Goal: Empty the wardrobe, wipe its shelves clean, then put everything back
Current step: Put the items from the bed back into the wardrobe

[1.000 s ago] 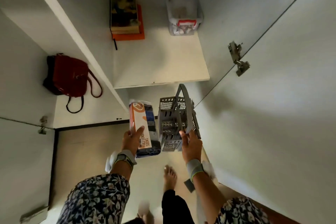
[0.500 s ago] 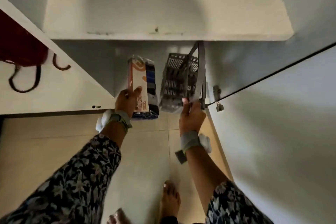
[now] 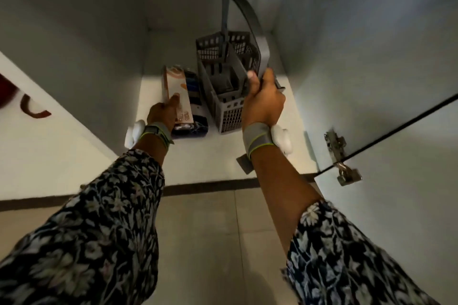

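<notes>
1. Two floral-patterned sleeves point(image 3: 104, 225) reach forward over the tiled floor.
2. A metal hinge point(image 3: 340, 156) sits by the right front corner of the wardrobe's white bottom shelf point(image 3: 223, 153).
3. The left hand point(image 3: 162, 112) grips the near end of an orange-and-white banded pack of dark socks point(image 3: 178, 91), mid-shelf.
4. The right hand point(image 3: 264, 104) curls round the near rim of a grey perforated plastic basket point(image 3: 223, 82) with a tall handle, just right of the pack.
</notes>
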A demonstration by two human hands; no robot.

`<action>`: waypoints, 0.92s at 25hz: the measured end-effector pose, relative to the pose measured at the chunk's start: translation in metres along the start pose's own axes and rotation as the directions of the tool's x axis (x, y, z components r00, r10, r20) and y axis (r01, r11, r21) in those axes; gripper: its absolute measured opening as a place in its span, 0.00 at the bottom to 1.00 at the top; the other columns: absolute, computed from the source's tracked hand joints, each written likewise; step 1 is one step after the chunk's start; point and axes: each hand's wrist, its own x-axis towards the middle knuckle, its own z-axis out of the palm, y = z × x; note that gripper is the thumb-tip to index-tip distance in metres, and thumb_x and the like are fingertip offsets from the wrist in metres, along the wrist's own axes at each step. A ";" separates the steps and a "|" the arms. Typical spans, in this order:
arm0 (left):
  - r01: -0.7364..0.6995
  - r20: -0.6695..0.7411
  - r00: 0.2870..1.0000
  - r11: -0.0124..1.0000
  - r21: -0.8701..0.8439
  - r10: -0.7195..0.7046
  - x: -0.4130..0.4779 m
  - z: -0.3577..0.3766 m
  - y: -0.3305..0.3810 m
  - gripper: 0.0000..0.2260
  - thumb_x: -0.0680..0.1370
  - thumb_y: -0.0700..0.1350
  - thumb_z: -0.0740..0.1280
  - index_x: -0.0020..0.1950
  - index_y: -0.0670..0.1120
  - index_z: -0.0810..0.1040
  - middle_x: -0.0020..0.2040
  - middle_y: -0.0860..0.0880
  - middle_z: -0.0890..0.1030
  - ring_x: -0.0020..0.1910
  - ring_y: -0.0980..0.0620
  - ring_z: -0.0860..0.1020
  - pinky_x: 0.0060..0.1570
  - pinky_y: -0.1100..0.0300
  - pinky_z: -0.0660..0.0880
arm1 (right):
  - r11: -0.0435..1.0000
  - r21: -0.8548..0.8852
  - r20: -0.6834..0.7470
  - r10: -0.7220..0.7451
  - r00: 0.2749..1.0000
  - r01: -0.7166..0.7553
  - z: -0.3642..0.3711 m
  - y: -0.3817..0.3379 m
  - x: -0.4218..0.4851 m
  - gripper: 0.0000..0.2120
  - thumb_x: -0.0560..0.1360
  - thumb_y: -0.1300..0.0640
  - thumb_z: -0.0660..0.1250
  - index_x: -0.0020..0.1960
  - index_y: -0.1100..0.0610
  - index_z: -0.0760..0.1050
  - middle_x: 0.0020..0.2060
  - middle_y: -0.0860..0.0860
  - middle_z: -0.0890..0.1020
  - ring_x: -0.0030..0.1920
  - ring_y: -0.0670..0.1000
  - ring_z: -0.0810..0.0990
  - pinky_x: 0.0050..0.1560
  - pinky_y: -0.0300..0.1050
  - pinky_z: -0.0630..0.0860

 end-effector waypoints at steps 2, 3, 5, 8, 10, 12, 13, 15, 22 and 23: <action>-0.104 -0.104 0.988 0.992 0.069 0.111 0.018 0.007 0.002 0.28 0.77 0.60 0.62 0.66 0.39 0.72 0.65 0.39 0.75 0.63 0.39 0.74 0.65 0.49 0.69 | 0.999 -0.042 0.007 -0.003 1.000 0.004 0.009 0.007 0.011 0.18 0.81 0.47 0.55 0.63 0.58 0.71 0.50 0.58 0.81 0.49 0.57 0.77 0.41 0.42 0.64; -0.171 -0.167 0.969 0.982 0.079 0.182 0.018 0.011 0.003 0.28 0.78 0.57 0.63 0.70 0.39 0.68 0.68 0.39 0.71 0.66 0.39 0.71 0.67 0.50 0.67 | 0.999 -0.050 -0.005 -0.008 1.000 0.008 0.013 0.009 0.018 0.18 0.81 0.47 0.55 0.64 0.58 0.70 0.53 0.58 0.80 0.50 0.56 0.76 0.42 0.44 0.65; -0.351 -0.268 0.882 0.919 0.179 0.389 0.001 0.018 0.001 0.28 0.77 0.52 0.66 0.72 0.41 0.65 0.70 0.39 0.66 0.68 0.40 0.67 0.67 0.50 0.66 | 0.999 0.048 -0.023 -0.018 1.000 0.019 0.025 0.012 0.027 0.22 0.80 0.47 0.58 0.68 0.59 0.66 0.61 0.59 0.76 0.60 0.58 0.74 0.52 0.47 0.67; -0.516 -0.111 0.728 0.647 0.562 0.676 -0.033 0.029 -0.026 0.27 0.73 0.53 0.69 0.69 0.44 0.68 0.70 0.40 0.64 0.68 0.38 0.63 0.63 0.43 0.67 | 0.987 0.038 -0.125 -0.147 0.981 0.153 0.043 0.011 0.015 0.39 0.72 0.42 0.68 0.72 0.64 0.60 0.68 0.62 0.66 0.67 0.62 0.65 0.67 0.47 0.59; -0.541 0.007 0.682 0.498 0.678 0.731 -0.041 0.033 -0.045 0.24 0.74 0.50 0.68 0.67 0.42 0.69 0.68 0.37 0.66 0.66 0.36 0.65 0.59 0.40 0.71 | 0.965 -0.084 -0.193 -0.259 0.946 0.247 0.049 0.013 0.004 0.35 0.68 0.44 0.72 0.69 0.61 0.67 0.68 0.63 0.65 0.66 0.62 0.64 0.68 0.50 0.61; -0.519 -0.019 0.691 0.514 0.683 0.723 -0.032 0.043 -0.049 0.21 0.76 0.46 0.66 0.67 0.42 0.70 0.68 0.36 0.67 0.66 0.35 0.66 0.59 0.38 0.71 | 0.951 -0.131 -0.154 -0.300 0.941 0.281 0.052 0.019 0.004 0.20 0.70 0.49 0.71 0.58 0.57 0.75 0.69 0.62 0.65 0.67 0.62 0.64 0.65 0.47 0.64; -0.502 -0.027 0.713 0.537 0.678 0.700 -0.027 0.047 -0.047 0.21 0.77 0.45 0.64 0.70 0.43 0.68 0.70 0.37 0.65 0.69 0.35 0.64 0.63 0.38 0.68 | 0.957 -0.103 -0.143 -0.286 0.948 0.273 0.054 0.021 0.009 0.13 0.72 0.52 0.71 0.53 0.57 0.77 0.68 0.62 0.65 0.68 0.62 0.64 0.65 0.46 0.64; -0.493 -0.006 0.755 0.573 0.655 0.656 -0.015 0.057 -0.044 0.24 0.80 0.46 0.59 0.76 0.49 0.58 0.76 0.41 0.57 0.76 0.40 0.53 0.72 0.40 0.56 | 0.961 -0.022 -0.132 -0.274 0.952 0.274 0.060 0.032 0.024 0.06 0.74 0.55 0.68 0.46 0.59 0.78 0.66 0.60 0.67 0.66 0.60 0.66 0.63 0.46 0.66; -0.500 0.010 0.736 0.534 0.681 0.677 0.033 0.063 -0.030 0.27 0.82 0.48 0.53 0.78 0.50 0.46 0.79 0.47 0.44 0.77 0.46 0.41 0.74 0.43 0.44 | 0.866 0.500 -0.229 0.113 0.967 0.017 0.065 0.051 0.093 0.09 0.67 0.62 0.64 0.45 0.53 0.69 0.46 0.55 0.76 0.45 0.54 0.76 0.49 0.54 0.74; -0.501 -0.008 0.724 0.534 0.681 0.690 0.037 0.065 -0.027 0.27 0.82 0.47 0.54 0.78 0.50 0.47 0.79 0.46 0.45 0.77 0.46 0.42 0.74 0.44 0.44 | 0.875 0.483 -0.282 0.128 0.951 0.026 0.067 0.053 0.104 0.09 0.67 0.63 0.62 0.44 0.51 0.68 0.45 0.57 0.77 0.42 0.53 0.76 0.47 0.54 0.75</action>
